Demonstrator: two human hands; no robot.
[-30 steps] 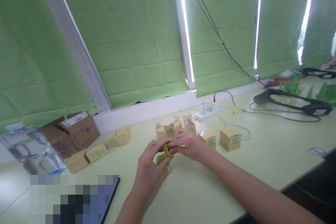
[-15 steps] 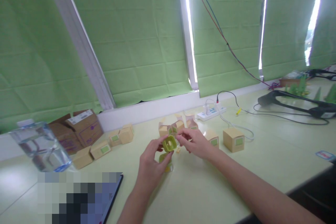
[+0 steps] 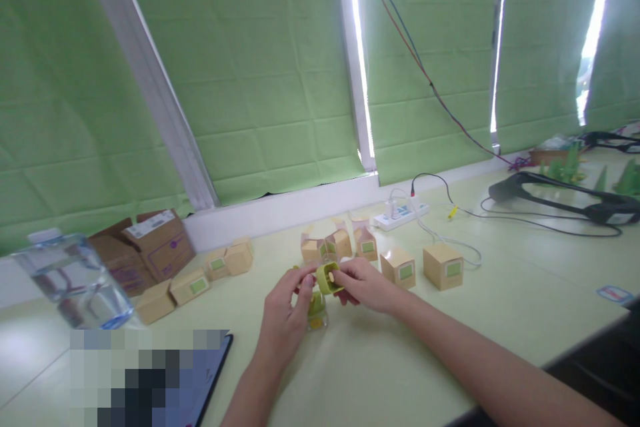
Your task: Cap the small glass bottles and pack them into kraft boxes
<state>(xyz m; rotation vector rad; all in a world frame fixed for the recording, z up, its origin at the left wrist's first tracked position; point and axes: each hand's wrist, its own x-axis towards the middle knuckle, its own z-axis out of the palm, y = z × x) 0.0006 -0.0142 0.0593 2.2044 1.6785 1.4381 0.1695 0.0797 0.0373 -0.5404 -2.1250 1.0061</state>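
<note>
A small green square cap (image 3: 327, 279) is held up between both hands, its open side turned to the right. My left hand (image 3: 286, 307) grips it from the left with thumb and forefinger close together. My right hand (image 3: 364, 285) is closed on its right side, with fingertips at the opening and other fingers curled below. A pale bit shows inside the cap; I cannot tell whether it is a separate part. Just beneath stands a small clear jar (image 3: 317, 321) with a green top, partly hidden by the left hand.
Small cardboard boxes (image 3: 443, 266) with green labels stand at the right, behind the hands and at the left. A water bottle (image 3: 80, 280), a larger carton (image 3: 165, 243) and a tablet (image 3: 213, 373) lie leftward. A power strip (image 3: 400, 217) and black headset-like frame (image 3: 565, 197) are farther back.
The green cap has turned so its opening faces the right hand. My right fingers have moved onto the cap from beside it. The jar below shows more clearly.
</note>
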